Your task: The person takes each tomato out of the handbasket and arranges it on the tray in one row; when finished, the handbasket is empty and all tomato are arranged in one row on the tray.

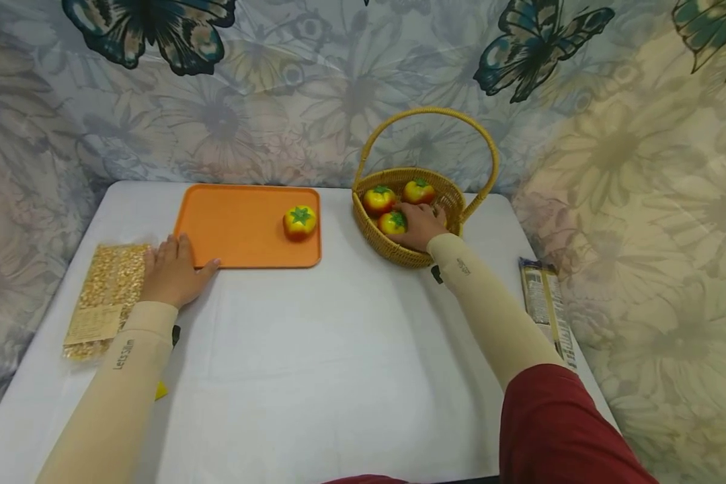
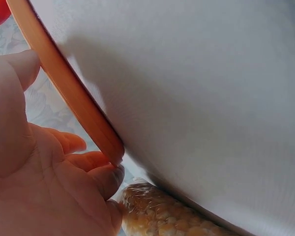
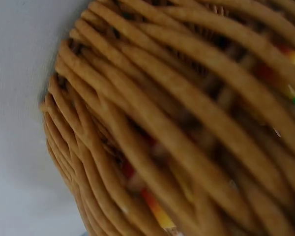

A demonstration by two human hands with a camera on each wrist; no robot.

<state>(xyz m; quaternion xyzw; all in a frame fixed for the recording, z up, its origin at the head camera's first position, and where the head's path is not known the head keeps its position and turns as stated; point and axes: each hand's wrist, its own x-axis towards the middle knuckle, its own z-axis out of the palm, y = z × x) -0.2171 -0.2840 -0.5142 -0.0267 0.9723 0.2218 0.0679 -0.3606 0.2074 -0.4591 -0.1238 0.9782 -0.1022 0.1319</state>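
Note:
My left hand (image 1: 174, 272) rests at the near left corner of an orange tray (image 1: 242, 232), its fingers straight. In the left wrist view the thumb and fingertips touch the tray's edge (image 2: 73, 93). A red-and-yellow fruit with a green star-shaped top (image 1: 300, 223) sits on the tray's right side. My right hand (image 1: 421, 227) reaches into a wicker basket (image 1: 387, 243), fingers bent over a similar fruit that it mostly hides. Beside it lie a front fruit (image 1: 391, 222), a left fruit (image 1: 379, 200) and a back fruit (image 1: 419, 191). The right wrist view shows only basket weave (image 3: 137, 108).
A clear bag of corn kernels (image 1: 105, 296) lies left of the tray, next to my left hand. The basket's tall handle (image 1: 432, 111) arches over it. A long printed packet (image 1: 547, 309) lies along the table's right edge. Patterned cloth (image 1: 278, 101) hangs behind the table.

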